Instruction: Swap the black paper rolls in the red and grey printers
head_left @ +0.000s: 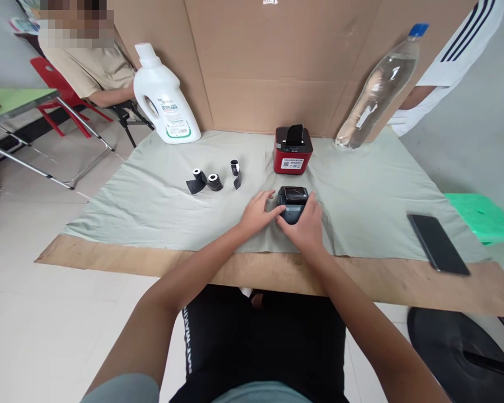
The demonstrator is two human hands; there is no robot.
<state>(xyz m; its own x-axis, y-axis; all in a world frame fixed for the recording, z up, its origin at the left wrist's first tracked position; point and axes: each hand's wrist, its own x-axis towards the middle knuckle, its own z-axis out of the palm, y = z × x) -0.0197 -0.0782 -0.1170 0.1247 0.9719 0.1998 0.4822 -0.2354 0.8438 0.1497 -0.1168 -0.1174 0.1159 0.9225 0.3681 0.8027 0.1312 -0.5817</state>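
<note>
A small dark handheld printer [293, 214] with a glossy top lies on the cloth near the table's front edge. My right hand [308, 228] grips its right side and near end, thumb across the front, fingers along the side. At its left is my left hand [257, 214], fingers stretched out and apart, the thumb tip touching the printer's side. Behind it stands a red box-shaped printer [292, 163] with a black strip sticking up from its top. To the left are three small black rolls: one roll [196, 180] partly unwound, another roll [214, 182], and a third roll [236, 170] with a loose tail.
A white detergent jug [168, 106] stands at the back left, before a cardboard screen [269, 61]. A large clear bottle [382, 92] leans at the back right. A black phone [438, 244] lies at the right front. One person sits behind left; another's sleeve shows at right.
</note>
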